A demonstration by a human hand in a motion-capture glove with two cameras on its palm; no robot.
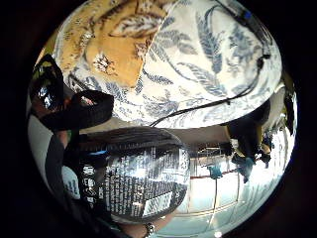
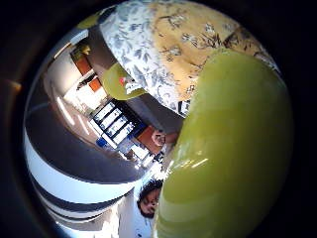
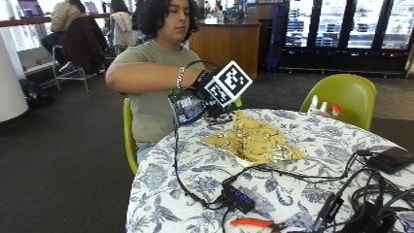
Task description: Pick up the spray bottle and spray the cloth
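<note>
Looking from the outside view, we see a person seated at a round desk [image 3: 194, 170] covered in a blue-and-white leaf-print tablecloth, with the gloved right hand [image 3: 206, 90] raised above the near edge of the desk, forearm held level at chest height. That hand grips the spray bottle [image 3: 188, 107], its fingers curled round the body; the bottle hangs beneath the hand with its dark printed label facing outward, clear of the desk surface. In the little finger side palm view the bottle's label [image 1: 133, 181], dense with white text on black, fills the part closest to the palm, and the black straps of the glove cross beside it. In the thumb side palm view a smooth yellow-green rounded surface [image 2: 228, 148] fills much of the picture close to the palm; we cannot tell for certain what it is. The cloth [image 3: 253, 141], yellow with a brown floral pattern, lies crumpled on the desk just beyond the raised hand, and it shows on the tablecloth in both palm views [image 1: 114, 44]. Beside it a black cable [image 3: 304, 175] runs across the desk to a small black hub [image 3: 238, 198]. A green chair [image 3: 343, 97] stands at the far side of the desk.
</note>
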